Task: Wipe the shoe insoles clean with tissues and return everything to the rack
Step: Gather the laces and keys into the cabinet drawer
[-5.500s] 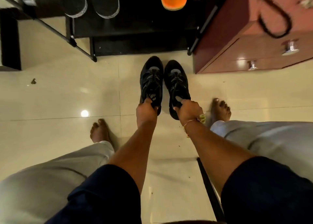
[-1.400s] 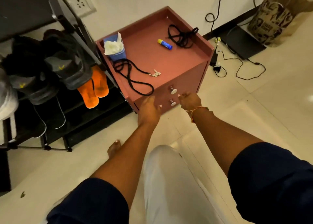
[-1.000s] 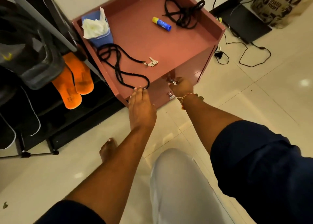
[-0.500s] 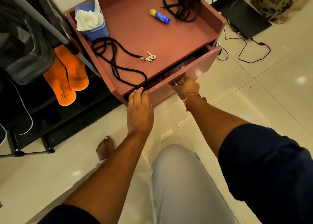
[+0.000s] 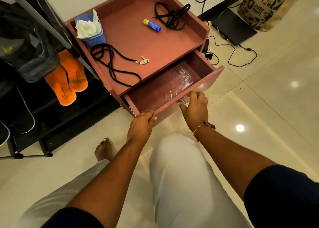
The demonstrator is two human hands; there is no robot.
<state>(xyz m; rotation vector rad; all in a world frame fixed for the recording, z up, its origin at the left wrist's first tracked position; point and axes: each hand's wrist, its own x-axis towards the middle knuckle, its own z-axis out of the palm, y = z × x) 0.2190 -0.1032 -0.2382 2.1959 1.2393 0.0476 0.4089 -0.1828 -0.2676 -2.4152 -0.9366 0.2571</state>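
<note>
Subject: opening of the top drawer [image 5: 148, 95] of the reddish cabinet [image 5: 138, 43], centre of frame.

Findings:
- The drawer stands well out. We see only a clear plastic sheet [image 5: 179, 80] on its floor. The part under the cabinet top is hidden.
- The left hand [image 5: 140, 126] grips the near left corner of the drawer front, with the fingers curled over its top edge.
- The right hand [image 5: 196, 110] is at the metal knob [image 5: 182, 101], which shows between thumb and forefinger. We cannot tell whether it pinches the knob or only touches it.
- The tissues [image 5: 86, 26] stand in a blue holder [image 5: 94, 38] on the cabinet top, upper left of centre.
- The orange insoles [image 5: 68, 82] lie side by side on the shoe rack [image 5: 29, 156] at the left edge, just beside the cabinet.
- A black cord [image 5: 101, 45] loops to the front lip of the top, directly above the drawer. Keys [image 5: 144, 61] lie at its other end.

Assessment: we judge the drawer search a side step, since the tissues needed for wiping are already in plain reach on top.

Recommendations:
- Draw with both hands evenly, so that the drawer does not skew on its runners.
- Stop short of the runner's end.
- Keep the pull level and gentle, as a jerk could tip the cord loop into the drawer or shift the cabinet toward the rack.
- Check the hidden rear part before closing.
</note>
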